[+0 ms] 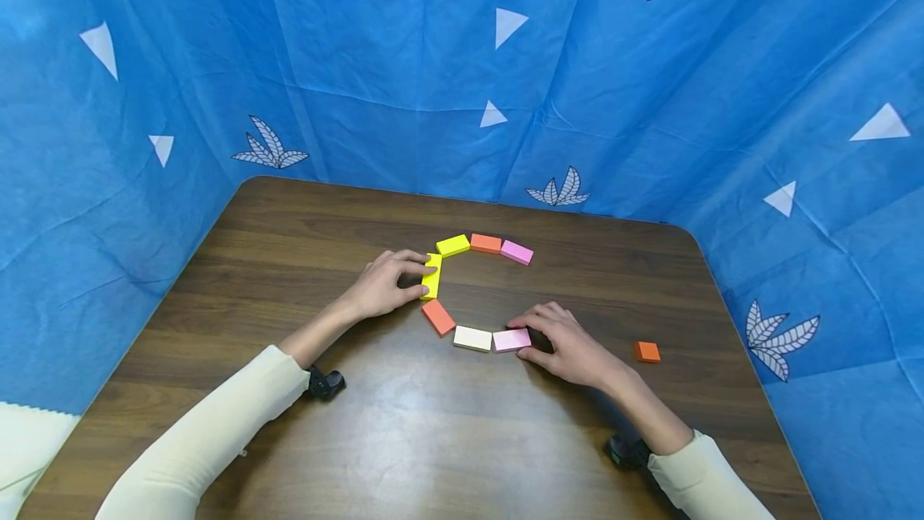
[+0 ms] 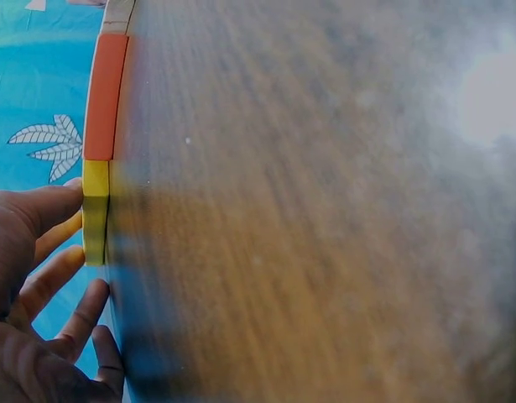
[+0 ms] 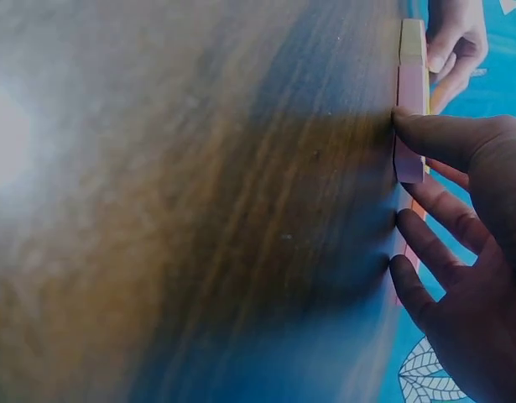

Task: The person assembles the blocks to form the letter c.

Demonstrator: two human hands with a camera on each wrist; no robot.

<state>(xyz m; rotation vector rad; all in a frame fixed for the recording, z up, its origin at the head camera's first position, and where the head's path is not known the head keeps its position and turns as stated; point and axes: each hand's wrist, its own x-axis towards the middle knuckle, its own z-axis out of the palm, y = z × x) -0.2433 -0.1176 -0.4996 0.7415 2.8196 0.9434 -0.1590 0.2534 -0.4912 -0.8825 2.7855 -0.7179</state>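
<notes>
In the head view, small rectangular blocks form a C-shaped row open to the right. On its left side, my left hand point(image 1: 386, 283) holds an upright-lying yellow block point(image 1: 431, 281), thumb at the near end and fingers toward the far end. In the left wrist view that yellow block point(image 2: 96, 210) meets an orange-red block point(image 2: 105, 96). At the row's near right end, my right hand point(image 1: 566, 343) pinches a pink block point(image 1: 511, 340) between thumb and index finger. A cream block point(image 1: 472, 338) lies beside it; in the right wrist view, other fingers spread past the pink block point(image 3: 412, 88).
Another yellow block point(image 1: 453, 245), an orange block point(image 1: 486, 244) and a second pink block point(image 1: 516, 253) make up the far arc. One orange block point(image 1: 647, 352) lies apart on the right. Blue patterned cloth point(image 1: 375, 46) surrounds the wooden table point(image 1: 332, 215).
</notes>
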